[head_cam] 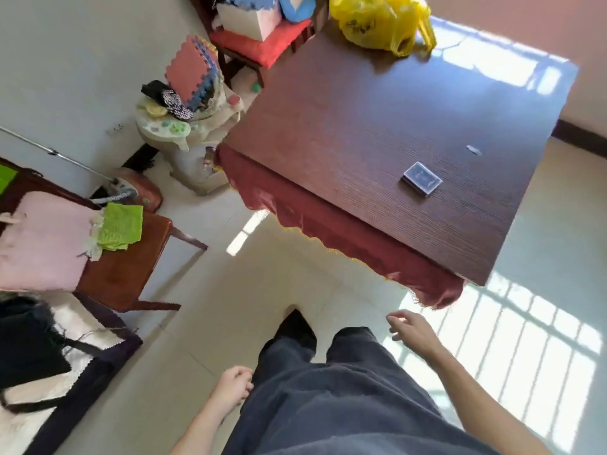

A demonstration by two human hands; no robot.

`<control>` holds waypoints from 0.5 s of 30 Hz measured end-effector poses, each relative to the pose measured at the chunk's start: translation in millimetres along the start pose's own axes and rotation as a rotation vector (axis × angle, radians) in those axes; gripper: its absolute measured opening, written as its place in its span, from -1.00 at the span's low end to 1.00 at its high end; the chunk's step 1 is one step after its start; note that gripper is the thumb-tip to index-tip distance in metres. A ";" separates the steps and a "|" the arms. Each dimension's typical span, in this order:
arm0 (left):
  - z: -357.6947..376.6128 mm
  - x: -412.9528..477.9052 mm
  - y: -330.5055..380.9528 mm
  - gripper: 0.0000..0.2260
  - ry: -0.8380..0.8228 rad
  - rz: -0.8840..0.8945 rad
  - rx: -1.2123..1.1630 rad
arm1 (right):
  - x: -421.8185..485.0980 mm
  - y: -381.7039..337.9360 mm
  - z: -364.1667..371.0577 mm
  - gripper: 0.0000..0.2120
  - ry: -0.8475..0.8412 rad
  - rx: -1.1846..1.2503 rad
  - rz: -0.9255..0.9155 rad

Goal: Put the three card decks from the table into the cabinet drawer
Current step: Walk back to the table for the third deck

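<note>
One card deck (422,178) in a clear case lies flat on the dark wooden table (361,126), near its right side. No other deck shows, and no cabinet or drawer is in view. My right hand (410,330) hangs in front of the table's near corner, fingers apart and holding nothing. My left hand (233,385) is low beside my left leg, its fingers curled in with nothing visible in them. Both hands are well short of the deck.
A yellow plastic bag (377,21) sits at the table's far edge. A red fringed cloth (328,231) hangs along the near edge. A wooden chair (108,257) with pink and green cloths stands at left. A cluttered baby walker (184,126) stands by the wall.
</note>
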State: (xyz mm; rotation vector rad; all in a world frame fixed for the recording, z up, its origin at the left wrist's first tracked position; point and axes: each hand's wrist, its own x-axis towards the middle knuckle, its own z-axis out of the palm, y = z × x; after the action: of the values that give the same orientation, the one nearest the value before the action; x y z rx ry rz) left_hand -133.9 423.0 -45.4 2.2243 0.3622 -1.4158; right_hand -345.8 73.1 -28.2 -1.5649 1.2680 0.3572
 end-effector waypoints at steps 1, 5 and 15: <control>-10.7 8.1 22.9 -0.85 -0.023 0.024 0.049 | -3.5 1.0 3.5 -0.84 0.029 0.031 0.030; -39.9 29.9 124.6 -0.82 -0.093 0.116 0.223 | -24.2 20.9 23.8 -0.86 0.146 0.223 0.231; -7.2 62.0 326.5 -0.79 -0.172 0.326 0.415 | -15.0 42.8 42.7 -0.82 0.275 0.534 0.626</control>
State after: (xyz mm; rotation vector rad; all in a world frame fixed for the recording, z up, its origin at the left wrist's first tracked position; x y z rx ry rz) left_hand 48.7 146.6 -17.3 2.3095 -0.3706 -1.5869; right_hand -372.8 121.3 -57.0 -0.7583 1.8793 0.1656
